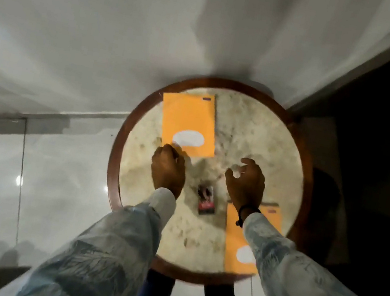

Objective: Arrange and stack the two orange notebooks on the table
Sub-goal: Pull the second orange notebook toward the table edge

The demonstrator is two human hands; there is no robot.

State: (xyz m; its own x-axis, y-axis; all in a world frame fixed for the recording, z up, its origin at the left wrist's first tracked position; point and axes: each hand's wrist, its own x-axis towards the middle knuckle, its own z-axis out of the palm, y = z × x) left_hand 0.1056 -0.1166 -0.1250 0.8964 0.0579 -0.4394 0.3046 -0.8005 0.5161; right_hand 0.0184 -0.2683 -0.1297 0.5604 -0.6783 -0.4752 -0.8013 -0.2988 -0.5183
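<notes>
My left hand (pixel 168 169) is curled with its fingertips at the near corner of the far orange notebook (pixel 188 122); the knuckles hide the fingers, so I cannot tell whether they pinch that corner or only press on it. That notebook lies flat on the round table (pixel 254 142), stretching away from my left hand toward the far rim, its white oval label at the end closest to my fingers and a small dark mark at the corner farthest from them. My right hand (pixel 246 183) hangs over bare stone with its fingers loosely spread and bent, holding nothing, well apart from the far notebook and off to its side. The near orange notebook (pixel 240 242) lies behind that hand, under my right wrist and sleeve (pixel 296 278), which cover part of it; its white oval sits beside the sleeve, and its near edge reaches almost to the table's wooden rim. A dark band (pixel 242 215) circles my right wrist. Between my two wrists, a little behind both hands, a small dark packet (pixel 206 200) with a red patch lies on the pale mottled top, too blurred to identify. The two notebooks are well apart, on opposite sides of my hands.
</notes>
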